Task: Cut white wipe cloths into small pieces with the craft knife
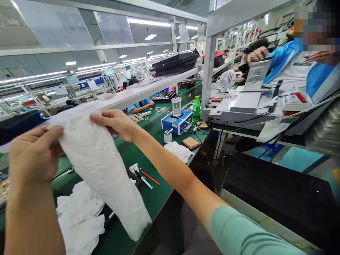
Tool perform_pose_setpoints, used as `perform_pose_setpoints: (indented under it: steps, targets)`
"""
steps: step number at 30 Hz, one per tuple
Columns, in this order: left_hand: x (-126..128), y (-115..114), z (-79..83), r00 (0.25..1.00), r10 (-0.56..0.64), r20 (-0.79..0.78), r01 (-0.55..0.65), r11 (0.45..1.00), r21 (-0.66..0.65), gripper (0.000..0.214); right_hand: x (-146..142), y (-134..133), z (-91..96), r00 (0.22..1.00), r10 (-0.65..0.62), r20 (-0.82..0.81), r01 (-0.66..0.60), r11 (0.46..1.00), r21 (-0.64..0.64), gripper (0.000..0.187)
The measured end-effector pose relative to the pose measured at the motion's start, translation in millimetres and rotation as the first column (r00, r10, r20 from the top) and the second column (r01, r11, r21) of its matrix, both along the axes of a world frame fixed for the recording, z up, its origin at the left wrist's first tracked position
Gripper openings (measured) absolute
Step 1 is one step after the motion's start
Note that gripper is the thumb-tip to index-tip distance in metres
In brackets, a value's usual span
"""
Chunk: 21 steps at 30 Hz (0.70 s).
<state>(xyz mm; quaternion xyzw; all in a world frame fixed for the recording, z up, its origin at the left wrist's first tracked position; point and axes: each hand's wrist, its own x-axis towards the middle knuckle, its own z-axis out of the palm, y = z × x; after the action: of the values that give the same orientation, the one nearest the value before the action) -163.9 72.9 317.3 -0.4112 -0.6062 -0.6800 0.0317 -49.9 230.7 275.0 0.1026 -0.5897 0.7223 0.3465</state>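
A long white strip of soft tissue or cloth (106,170) hangs between my hands, its lower end over the bench's front edge. My left hand (35,152) pinches its upper left corner between thumb and fingers. The upper right corner is pinched by my right hand (114,122), with that arm stretched across the bench. Below the strip, several crumpled white tissues (79,216) lie on the green bench top (162,193), partly over a dark object. A syringe (143,180) and an orange stick-like tool (150,177) lie to the right of the strip.
A blue box-shaped device (176,122) stands farther back, beside a green bottle (196,108) and a small dispenser bottle (168,136). More white tissue (178,151) lies near the edge. A shelf (138,94) runs above the bench. A co-worker in blue (281,63) is at right.
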Motion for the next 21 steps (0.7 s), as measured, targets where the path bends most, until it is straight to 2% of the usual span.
perform_pose_setpoints:
  steps: [2, 4, 6, 7, 10, 13, 21]
  targets:
    - [-25, 11, -31.5, 0.985, -0.051, 0.167, 0.064, 0.995, -0.075, 0.021, -37, 17, -33.7, 0.99, 0.056, 0.126, -0.044, 0.995, -0.093, 0.042]
    - [-52, 23, -72.4, 0.952, -0.039, 0.304, 0.086, 0.986, -0.144, 0.019, -70, 28, -76.1, 0.955, 0.018, 0.296, 0.034, 0.985, -0.17, 0.035]
    - [-77, 32, -115.2, 0.923, 0.027, 0.385, 0.053, 0.979, -0.196, 0.018, -95, 32, -117.7, 0.888, -0.11, 0.446, 0.193, 0.97, -0.145, 0.027]
    - [-86, 35, -134.5, 0.905, 0.062, 0.421, 0.036, 0.975, -0.22, 0.016, -103, 32, -135.3, 0.861, -0.145, 0.488, 0.234, 0.964, -0.126, 0.025]
    - [-103, 42, -175.2, 0.863, 0.135, 0.486, -0.011, 0.969, -0.249, 0.012, -116, 29, -169.0, 0.815, -0.217, 0.537, 0.296, 0.953, -0.065, 0.028]
    - [-102, 47, -190.9, 0.86, 0.153, 0.487, -0.045, 0.973, -0.226, 0.01, -118, 25, -179.4, 0.799, -0.309, 0.517, 0.36, 0.933, 0.0, 0.032]
    - [-75, 57, -207.9, 0.898, 0.165, 0.407, -0.109, 0.982, -0.157, 0.017, -111, -4, -181.0, 0.771, -0.504, 0.39, 0.498, 0.858, 0.126, 0.028]
